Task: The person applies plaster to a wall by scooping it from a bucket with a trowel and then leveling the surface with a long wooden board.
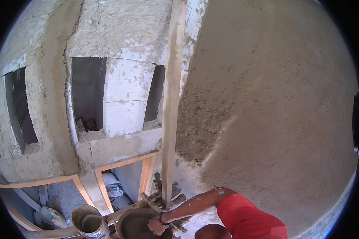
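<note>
Around us is a half-finished building, where a broad stretch of brown-grey plastered wall point(275, 111) curves over the whole right side of the frame. The round basin point(118, 225) sits at the bottom of the frame, left of centre, with grey wet mortar point(136, 228) inside. The right hand point(157, 226), a dark band point(162, 217) at its wrist, reaches over the basin's right part from a red sleeve point(249, 217) at lower right. Its fingers look curled, but we cannot tell how tightly, or whether they have hold of anything; we cannot tell the left hand's grip either.

Just left of the basin stands a mortar-smeared bucket point(104, 232); rough wooden poles point(180, 200) lie to its right. From there a tall pale board point(171, 107) rises to the top edge. Right of it we see a darker, coarser plaster patch point(205, 123), smoother toward the upper right. To its left, white blocks point(127, 95) smeared with mortar stand between dark openings point(88, 91), and a rough grey column point(59, 91) climbs the upper left. Below, an orange-toned wooden frame point(125, 160) surrounds a doorway with sacks point(114, 191) beyond, and at lower left another pale sack point(54, 217) lies on the floor.
</note>
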